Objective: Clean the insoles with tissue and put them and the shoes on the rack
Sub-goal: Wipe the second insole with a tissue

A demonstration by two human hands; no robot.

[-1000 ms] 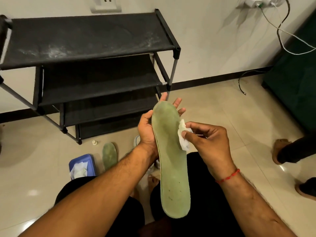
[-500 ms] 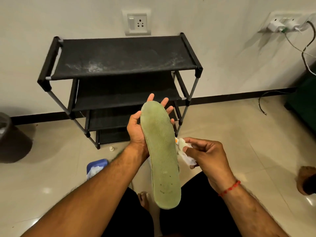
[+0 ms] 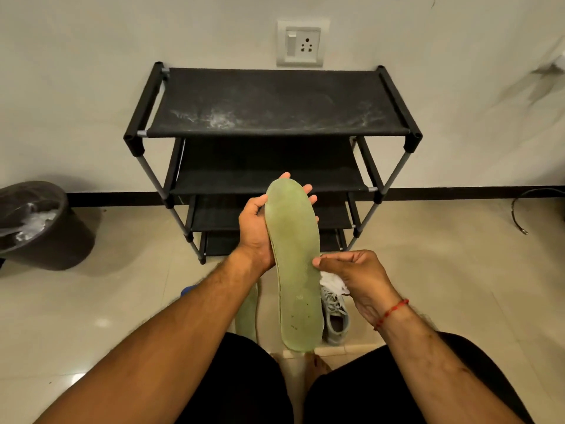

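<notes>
A long green insole (image 3: 295, 264) stands upright in front of me, its toe end up. My left hand (image 3: 258, 228) holds it from behind, fingers showing past its top edge. At the insole's right edge, my right hand (image 3: 351, 276) grips a crumpled white tissue (image 3: 331, 281). A second green insole (image 3: 247, 313) lies on the floor under my left forearm. A grey shoe (image 3: 336, 316) sits on the floor behind the held insole. The black shoe rack (image 3: 275, 117) stands against the wall, its shelves bare and the top one dusty.
A dark bin (image 3: 39, 224) with a plastic liner stands at the left by the wall. A blue object (image 3: 186, 290) peeks out beside my left forearm. A black cable (image 3: 519, 215) lies on the floor at the right. My legs and bare foot (image 3: 318, 367) are below.
My view has swung left and up, so the rack now sits centred. My right hand with the tissue slid down off the insole's face to its right edge.
</notes>
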